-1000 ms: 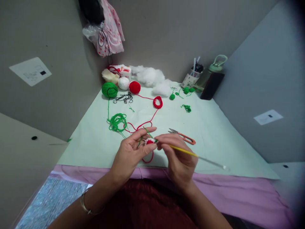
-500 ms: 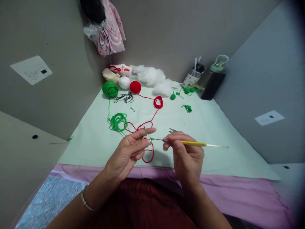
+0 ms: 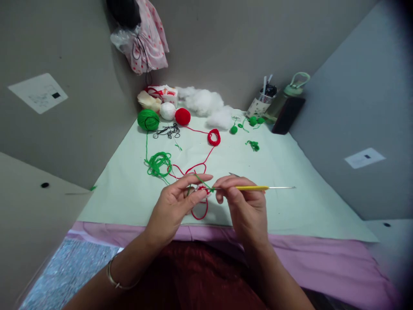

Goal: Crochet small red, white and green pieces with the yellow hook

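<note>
Between the thumb and fingers of my left hand (image 3: pixel 176 204) is a small red and white crochet piece (image 3: pixel 203 189), partly hidden by the thumb. Green yarn (image 3: pixel 203 180) runs over the raised left index finger to the piece's right edge. My right hand (image 3: pixel 247 206) grips a crochet hook (image 3: pixel 251 188) by its yellow handle, and the bare metal back end points right. The hook's thin front shaft reaches left to the green stitches at the piece. Scissors (image 3: pixel 233 174) lie behind my right hand, mostly covered by it.
Loose green yarn (image 3: pixel 158 164) and a red yarn coil (image 3: pixel 214 137) lie beyond my hands. Green (image 3: pixel 148 120), white (image 3: pixel 167 111) and red (image 3: pixel 183 116) yarn balls sit at the back left, near white stuffing (image 3: pixel 204 102). A bottle (image 3: pixel 293 89) and a dark phone-like slab (image 3: pixel 288 116) stand back right.
The hook was drawn right, away from the piece, then came back left to it. My left hand tilted and returned, the thumb again over the piece. My right hand now covers most of the scissors.
</note>
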A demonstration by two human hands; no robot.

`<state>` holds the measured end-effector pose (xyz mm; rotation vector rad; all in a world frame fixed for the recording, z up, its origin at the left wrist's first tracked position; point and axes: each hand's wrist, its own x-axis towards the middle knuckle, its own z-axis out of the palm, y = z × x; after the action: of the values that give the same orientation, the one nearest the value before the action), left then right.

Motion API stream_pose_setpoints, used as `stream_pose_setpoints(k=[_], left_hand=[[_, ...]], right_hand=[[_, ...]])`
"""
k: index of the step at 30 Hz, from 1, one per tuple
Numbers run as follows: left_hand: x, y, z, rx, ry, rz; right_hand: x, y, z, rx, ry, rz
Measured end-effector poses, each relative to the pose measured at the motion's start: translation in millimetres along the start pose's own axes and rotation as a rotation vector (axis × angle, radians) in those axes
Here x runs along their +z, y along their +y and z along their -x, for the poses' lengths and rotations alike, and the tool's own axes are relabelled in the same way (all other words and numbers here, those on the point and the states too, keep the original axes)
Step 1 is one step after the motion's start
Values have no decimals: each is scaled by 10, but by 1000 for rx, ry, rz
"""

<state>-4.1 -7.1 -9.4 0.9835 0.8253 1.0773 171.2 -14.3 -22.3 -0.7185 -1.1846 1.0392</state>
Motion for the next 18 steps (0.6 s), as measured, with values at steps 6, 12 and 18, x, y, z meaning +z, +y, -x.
stream_pose_setpoints(k=[6, 12, 18], left_hand=[[14, 67, -16, 19, 1, -65], [26, 88, 8, 18, -11, -62], [29, 108, 9, -6, -16, -52]], right_hand=[[6, -17, -11, 17, -32, -30], [7, -7, -15, 6, -29, -7], [11, 25, -7, 1, -41, 27]])
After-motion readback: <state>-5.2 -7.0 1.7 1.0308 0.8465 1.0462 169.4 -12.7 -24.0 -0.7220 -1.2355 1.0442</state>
